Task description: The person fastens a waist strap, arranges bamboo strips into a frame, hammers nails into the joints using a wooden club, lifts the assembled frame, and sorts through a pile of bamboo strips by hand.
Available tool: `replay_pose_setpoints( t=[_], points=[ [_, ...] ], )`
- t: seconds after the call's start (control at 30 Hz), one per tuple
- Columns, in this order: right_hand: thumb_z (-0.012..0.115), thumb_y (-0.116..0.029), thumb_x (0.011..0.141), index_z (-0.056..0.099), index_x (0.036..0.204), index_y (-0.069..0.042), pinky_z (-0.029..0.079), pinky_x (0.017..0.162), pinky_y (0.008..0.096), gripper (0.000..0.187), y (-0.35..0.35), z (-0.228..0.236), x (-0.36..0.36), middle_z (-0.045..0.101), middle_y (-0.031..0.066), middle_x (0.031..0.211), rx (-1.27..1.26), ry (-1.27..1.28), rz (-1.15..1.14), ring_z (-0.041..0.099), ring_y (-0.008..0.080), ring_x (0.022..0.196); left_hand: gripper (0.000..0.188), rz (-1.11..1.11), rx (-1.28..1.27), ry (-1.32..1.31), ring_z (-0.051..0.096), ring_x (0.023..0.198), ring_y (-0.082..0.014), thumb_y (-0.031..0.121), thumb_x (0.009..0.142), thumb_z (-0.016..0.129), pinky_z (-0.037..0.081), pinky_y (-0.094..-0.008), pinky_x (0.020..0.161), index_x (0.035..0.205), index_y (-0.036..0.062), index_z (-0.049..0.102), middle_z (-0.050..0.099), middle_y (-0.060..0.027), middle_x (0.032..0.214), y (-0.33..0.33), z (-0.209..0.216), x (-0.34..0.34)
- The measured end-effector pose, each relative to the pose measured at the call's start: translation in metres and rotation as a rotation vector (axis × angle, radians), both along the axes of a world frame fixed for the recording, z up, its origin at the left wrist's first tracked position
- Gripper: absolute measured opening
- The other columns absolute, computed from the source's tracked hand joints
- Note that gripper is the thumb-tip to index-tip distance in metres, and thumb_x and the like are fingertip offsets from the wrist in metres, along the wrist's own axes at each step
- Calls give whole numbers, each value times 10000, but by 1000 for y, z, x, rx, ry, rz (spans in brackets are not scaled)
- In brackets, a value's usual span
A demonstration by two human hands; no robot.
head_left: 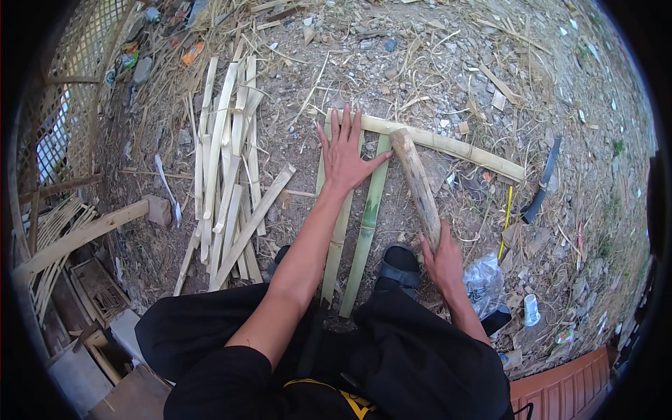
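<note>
My left hand [344, 161] lies with fingers spread over the left end of a pale split bamboo strip [462, 148] set crosswise. Under and below it run lengthwise bamboo strips, one with a darker green patch [368, 224] and a paler one [337, 245] beside it; they reach back between my legs. My right hand [444, 260] is wrapped around the near end of a thick, rough wooden stick [416, 175]. The stick's far end is over or against the crosswise strip, close to my left thumb; whether it touches cannot be told.
A heap of split bamboo strips [227, 154] lies on the left. To the right are a dark curved blade [544, 178], a yellow strip [506, 220], a clear plastic bag [484, 283] and a black phone-like object [496, 319]. A wooden beam [84, 238] juts in at left.
</note>
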State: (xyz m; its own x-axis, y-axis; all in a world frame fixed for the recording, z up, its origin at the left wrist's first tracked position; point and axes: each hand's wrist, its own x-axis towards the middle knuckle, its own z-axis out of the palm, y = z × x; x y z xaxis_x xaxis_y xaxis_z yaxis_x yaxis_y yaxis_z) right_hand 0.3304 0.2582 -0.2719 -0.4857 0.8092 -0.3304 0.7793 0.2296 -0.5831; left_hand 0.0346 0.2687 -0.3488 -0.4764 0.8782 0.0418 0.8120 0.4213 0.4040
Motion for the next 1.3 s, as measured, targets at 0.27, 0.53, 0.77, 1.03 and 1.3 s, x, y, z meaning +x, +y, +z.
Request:
replay_pose_setpoints(
  t=[0.27,0.53,0.77,1.03,1.3],
  points=[
    [632,-318,967,410,1350,-8,531,693,560,540,3,2,6,660,323,937,-27,-162,40,662,503,818,1127,-40,-16,8,127,1532,-368,765,696,699,22,-685,1184,1553,124,345,282,-123,1616,3,-6,-2],
    [642,-304,960,424,1233,-21,528,618,561,449,22,9,-30,654,324,914,-11,-157,114,659,506,770,1106,-22,-3,-4,115,1532,-374,721,678,730,4,-700,1174,1549,153,354,293,-119,1607,8,-6,-12],
    [648,-311,961,419,1310,-12,513,657,579,513,7,9,3,648,346,908,-83,-181,22,649,530,796,1134,-28,7,3,108,1534,-369,780,681,700,1,-717,1161,1552,143,351,271,-117,1621,7,-7,-9],
    [669,-298,950,451,1341,12,533,687,544,545,1,19,-3,661,340,943,-83,-77,-78,659,529,826,690,-56,-37,2,238,1495,-357,573,945,554,25,-720,1162,1506,184,450,401,-100,1553,6,-7,-23],
    [661,-279,956,440,1321,-14,530,674,553,502,20,16,-43,663,338,904,-39,-46,-5,658,526,823,447,-92,116,11,323,1451,-330,278,1046,447,99,-693,1176,1490,228,472,472,-45,1488,4,-17,-32]
  ],
)
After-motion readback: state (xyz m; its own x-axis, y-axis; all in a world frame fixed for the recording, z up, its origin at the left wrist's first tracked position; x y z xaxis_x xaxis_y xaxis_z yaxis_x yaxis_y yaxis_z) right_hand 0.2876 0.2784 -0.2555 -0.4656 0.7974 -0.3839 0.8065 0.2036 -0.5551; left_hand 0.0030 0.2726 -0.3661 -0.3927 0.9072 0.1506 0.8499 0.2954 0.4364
